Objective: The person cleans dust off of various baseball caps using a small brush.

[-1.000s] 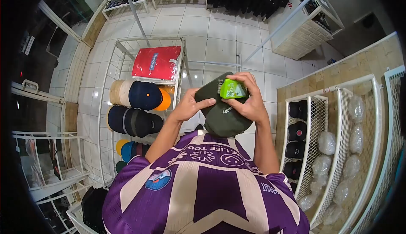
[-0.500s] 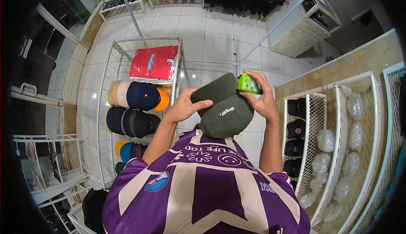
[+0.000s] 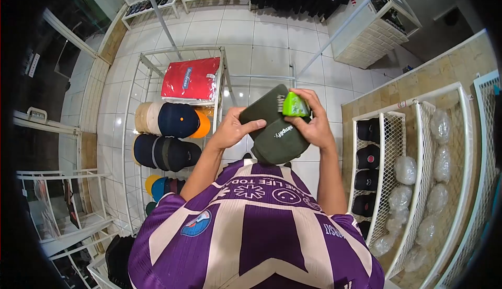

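A dark green cap (image 3: pixel 281 141) with white lettering is in front of my chest, its brim pointing up and left. My left hand (image 3: pixel 231 128) grips the brim's left edge, thumb on top. In my right hand (image 3: pixel 315 120) is a bright green brush (image 3: pixel 296 105), held between thumb and fingers. Its bristles face left, at the right side of the brim near the crown.
To the left, a white wire rack (image 3: pixel 224 80) holds a red packaged garment (image 3: pixel 191 79) and rows of caps (image 3: pixel 166 152). On the right, white mesh shelves (image 3: pixel 389 148) carry black caps and clear plastic-wrapped bundles. Metal poles stand ahead on the tiled floor (image 3: pixel 269 30).
My right hand has moved left with the brush, which is now turned and over the brim. The cap has shifted slightly left and up.
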The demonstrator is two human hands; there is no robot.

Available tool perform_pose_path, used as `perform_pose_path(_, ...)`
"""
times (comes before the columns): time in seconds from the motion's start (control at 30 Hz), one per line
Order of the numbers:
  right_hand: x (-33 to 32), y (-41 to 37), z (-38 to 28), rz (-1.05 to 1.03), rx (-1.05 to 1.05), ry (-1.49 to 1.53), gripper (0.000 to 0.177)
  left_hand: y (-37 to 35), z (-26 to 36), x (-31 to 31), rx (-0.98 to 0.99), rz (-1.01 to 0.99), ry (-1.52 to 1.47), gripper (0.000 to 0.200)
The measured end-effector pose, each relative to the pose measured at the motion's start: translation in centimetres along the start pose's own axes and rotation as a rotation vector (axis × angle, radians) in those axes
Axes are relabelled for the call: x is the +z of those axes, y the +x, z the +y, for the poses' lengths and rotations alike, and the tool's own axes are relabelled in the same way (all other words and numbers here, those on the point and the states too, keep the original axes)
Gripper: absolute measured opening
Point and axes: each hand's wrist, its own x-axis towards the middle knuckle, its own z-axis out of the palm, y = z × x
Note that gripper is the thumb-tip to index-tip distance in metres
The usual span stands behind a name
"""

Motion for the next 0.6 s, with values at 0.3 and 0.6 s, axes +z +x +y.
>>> perform_pose_path(0.3, 0.6, 0.6, -2.0, -0.018, -0.035, -0.085, 0.057, 0.1, -0.6, -0.3, 0.036, 0.052, -0.049, 0.019)
perform_pose_path(0.6, 1.5, 1.1, -1.6, 0.004, -0.035, -0.074, 0.06, -0.5, -1.8, -0.2, -0.05, -0.047, -0.057, 0.022)
